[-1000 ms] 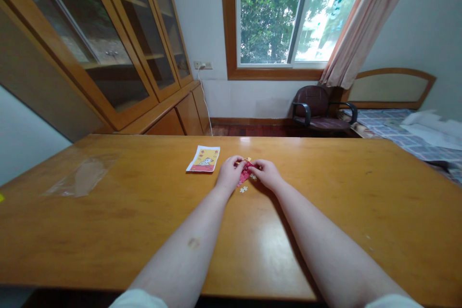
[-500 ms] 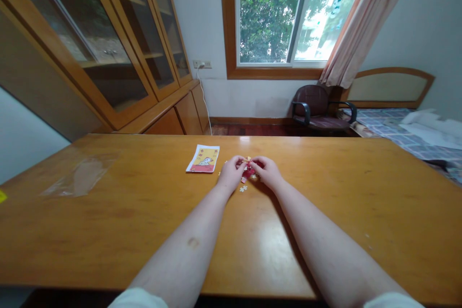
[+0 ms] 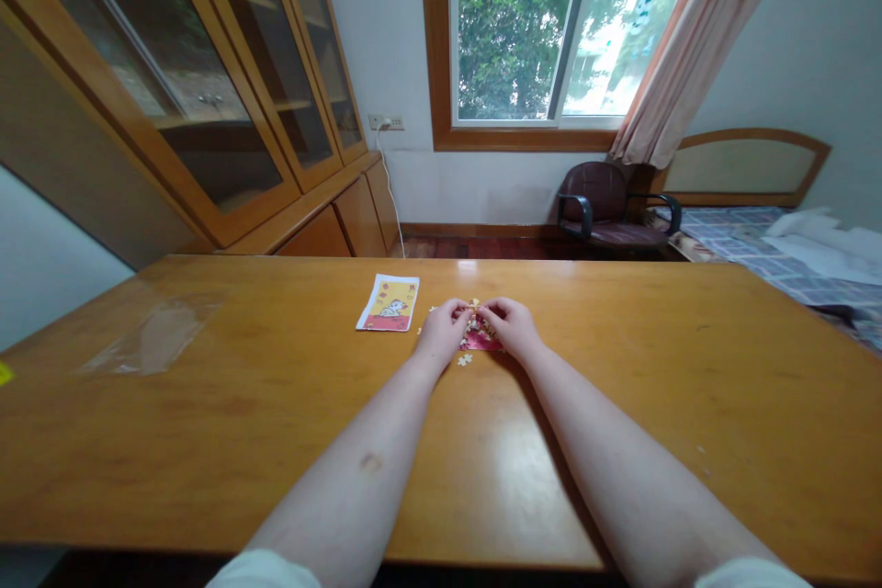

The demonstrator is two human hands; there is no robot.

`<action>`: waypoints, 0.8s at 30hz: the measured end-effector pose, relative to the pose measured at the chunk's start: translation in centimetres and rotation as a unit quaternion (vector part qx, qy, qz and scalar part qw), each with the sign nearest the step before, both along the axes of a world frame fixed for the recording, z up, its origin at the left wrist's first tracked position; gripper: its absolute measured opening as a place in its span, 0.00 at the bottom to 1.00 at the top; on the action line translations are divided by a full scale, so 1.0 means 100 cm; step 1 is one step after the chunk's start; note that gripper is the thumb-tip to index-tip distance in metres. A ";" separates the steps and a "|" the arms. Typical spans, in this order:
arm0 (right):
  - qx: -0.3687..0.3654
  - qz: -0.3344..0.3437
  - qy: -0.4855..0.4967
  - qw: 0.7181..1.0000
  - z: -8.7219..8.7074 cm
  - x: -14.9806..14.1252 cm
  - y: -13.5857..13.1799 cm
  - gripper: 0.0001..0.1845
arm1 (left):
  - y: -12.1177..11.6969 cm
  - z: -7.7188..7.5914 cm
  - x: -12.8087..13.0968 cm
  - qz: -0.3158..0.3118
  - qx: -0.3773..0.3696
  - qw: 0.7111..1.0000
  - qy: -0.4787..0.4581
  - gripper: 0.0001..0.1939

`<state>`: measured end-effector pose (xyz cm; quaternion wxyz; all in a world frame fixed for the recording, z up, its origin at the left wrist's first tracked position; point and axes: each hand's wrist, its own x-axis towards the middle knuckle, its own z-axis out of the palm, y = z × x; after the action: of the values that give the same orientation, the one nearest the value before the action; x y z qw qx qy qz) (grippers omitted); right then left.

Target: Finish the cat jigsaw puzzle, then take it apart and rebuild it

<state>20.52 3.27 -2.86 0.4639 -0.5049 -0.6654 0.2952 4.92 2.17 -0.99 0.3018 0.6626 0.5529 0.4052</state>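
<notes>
In the head view, my left hand (image 3: 443,329) and my right hand (image 3: 511,327) are close together over the table, fingers pinched. Between their fingertips is a small yellowish jigsaw piece (image 3: 475,311), partly covered by the fingers. Below it, a pink-red puzzle section (image 3: 482,344) shows between the hands, with small pieces around it. One loose pale jigsaw piece (image 3: 465,359) lies nearer to me. Left of my left hand lies a picture card (image 3: 390,303) with a white bird on yellow and red. A few loose bits lie between card and hand.
The wooden table (image 3: 276,441) spans the foreground. A clear plastic bag (image 3: 155,338) lies on its left, and something yellow (image 3: 4,374) is at the left edge. Beyond stand a glass-door cabinet (image 3: 289,138), an armchair (image 3: 606,207) and a bed (image 3: 778,239).
The pink-red section between my hands now shows lower and flatter, with more of its surface visible. Both hands stay in nearly the same place, still pinched.
</notes>
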 end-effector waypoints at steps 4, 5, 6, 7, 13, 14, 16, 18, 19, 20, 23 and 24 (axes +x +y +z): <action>0.010 -0.012 -0.017 1.000 0.001 0.000 0.000 0.13 | -0.001 -0.002 0.000 -0.003 0.004 1.000 0.006 0.07; 0.015 -0.010 -0.021 1.000 0.001 0.000 0.000 0.13 | -0.001 -0.002 0.000 -0.001 0.002 1.000 0.004 0.07; 0.020 -0.008 -0.022 1.000 0.002 0.000 -0.001 0.12 | -0.001 -0.002 0.000 0.002 0.001 1.000 0.002 0.07; 0.024 -0.006 -0.022 0.999 0.002 0.000 -0.001 0.12 | 0.000 -0.002 0.000 0.008 -0.001 1.000 0.002 0.07; 0.032 -0.026 -0.013 0.999 0.001 0.004 -0.001 0.14 | 0.001 0.001 -0.004 0.050 -0.015 0.998 0.027 0.08; 0.033 -0.024 -0.023 0.999 0.001 0.004 0.000 0.14 | 0.001 0.001 -0.005 0.049 -0.011 0.998 0.041 0.09; 0.038 -0.015 -0.054 0.998 0.000 0.005 0.001 0.13 | 0.002 0.003 -0.007 0.041 0.005 0.995 0.089 0.12; 0.035 -0.018 -0.090 0.995 -0.001 0.005 0.003 0.12 | 0.001 0.003 -0.008 0.035 0.021 0.989 0.145 0.15; 0.029 -0.024 -0.105 0.994 -0.001 0.005 0.003 0.11 | 0.001 0.004 -0.008 0.033 0.026 0.985 0.168 0.15; 0.020 -0.031 -0.119 0.992 -0.002 0.005 0.004 0.10 | 0.000 0.004 -0.009 0.033 0.029 0.981 0.187 0.15; -0.003 -0.047 -0.156 0.987 -0.005 0.007 0.008 0.11 | -0.004 0.003 -0.008 0.013 0.043 0.971 0.235 0.15; -0.006 -0.052 -0.168 0.984 -0.006 0.007 0.009 0.12 | -0.006 0.003 -0.008 -0.006 0.050 0.967 0.251 0.17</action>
<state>21.24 4.16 -3.47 0.3570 -0.5841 -0.7050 0.1853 4.16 1.53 -0.72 0.1220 0.7605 0.5862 0.2512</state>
